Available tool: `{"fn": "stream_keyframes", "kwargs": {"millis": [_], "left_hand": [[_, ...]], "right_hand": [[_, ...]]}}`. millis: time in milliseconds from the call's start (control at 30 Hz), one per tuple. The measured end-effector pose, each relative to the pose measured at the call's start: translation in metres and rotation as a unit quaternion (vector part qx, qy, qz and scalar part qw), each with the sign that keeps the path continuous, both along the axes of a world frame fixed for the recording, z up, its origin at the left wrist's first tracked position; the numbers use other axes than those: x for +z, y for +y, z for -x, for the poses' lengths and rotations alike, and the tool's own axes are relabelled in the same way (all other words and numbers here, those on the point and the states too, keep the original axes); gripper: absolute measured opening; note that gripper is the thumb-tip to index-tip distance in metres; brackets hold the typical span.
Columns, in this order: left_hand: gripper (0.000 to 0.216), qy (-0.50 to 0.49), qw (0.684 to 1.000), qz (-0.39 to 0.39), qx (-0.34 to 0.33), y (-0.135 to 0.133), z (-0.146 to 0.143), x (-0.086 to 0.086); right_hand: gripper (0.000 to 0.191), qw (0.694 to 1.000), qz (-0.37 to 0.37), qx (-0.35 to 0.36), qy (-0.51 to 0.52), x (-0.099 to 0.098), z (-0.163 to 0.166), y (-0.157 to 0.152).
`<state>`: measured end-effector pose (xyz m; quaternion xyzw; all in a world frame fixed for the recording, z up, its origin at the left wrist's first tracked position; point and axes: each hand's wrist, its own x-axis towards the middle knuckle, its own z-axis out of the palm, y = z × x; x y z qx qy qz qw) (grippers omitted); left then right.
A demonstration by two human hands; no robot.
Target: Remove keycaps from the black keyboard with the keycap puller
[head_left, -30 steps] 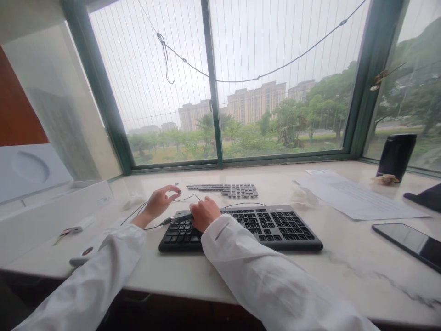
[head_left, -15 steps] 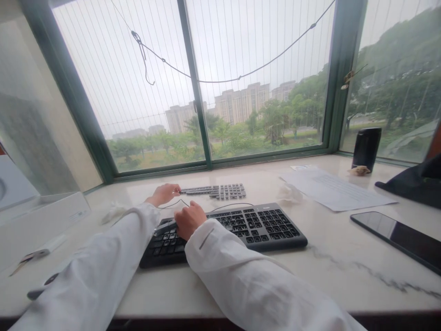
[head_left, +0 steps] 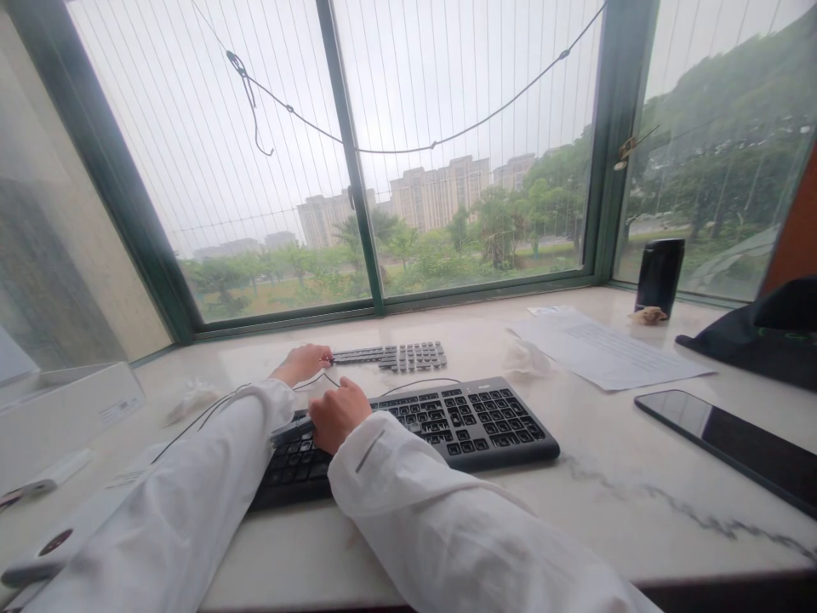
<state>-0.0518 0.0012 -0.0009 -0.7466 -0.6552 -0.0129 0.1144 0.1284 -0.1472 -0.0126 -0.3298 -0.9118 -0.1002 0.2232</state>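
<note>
A black keyboard [head_left: 511,430] lies tilted before me, many keycaps off its right and middle parts. Behind it, loose dark keycaps [head_left: 421,356] are laid out in rows. My left hand [head_left: 303,364] reaches past the keyboard, its fingers pinched at the left end of these rows. Whether a keycap sits between the fingertips is hidden. My right hand [head_left: 340,415] is closed low over the keyboard's left half, around a dark grey slim tool [head_left: 292,430] whose end points left. The tool's kind is unclear, and its other end is covered by the hand.
On the right lie a black phone [head_left: 721,443], printed paper sheets [head_left: 613,349] and a dark cylinder [head_left: 659,277]. Crumpled tissue [head_left: 527,358] is behind the keyboard. A white box [head_left: 70,396] stands at left. A thin cable [head_left: 414,385] runs behind the keyboard.
The camera has turned slightly, so the whole scene sits further left. Both hands keep nearly the same places at the keycap rows and over the keyboard.
</note>
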Motion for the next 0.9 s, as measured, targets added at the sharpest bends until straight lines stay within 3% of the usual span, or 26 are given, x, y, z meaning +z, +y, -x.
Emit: {"fn": "stream_keyframes", "kwargs": {"millis": [400,900], "left_hand": [[0.030,0.020,0.996,-0.006,-0.090,-0.013,0.002,0.004],[0.034,0.021,0.995,-0.019,-0.097,-0.008,0.004,-0.005]], "right_hand": [[0.018,1.000,0.005,0.002,0.006,-0.001,0.000,0.001],[0.016,1.000,-0.007,-0.002,0.017,-0.005,0.001,0.003]]}}
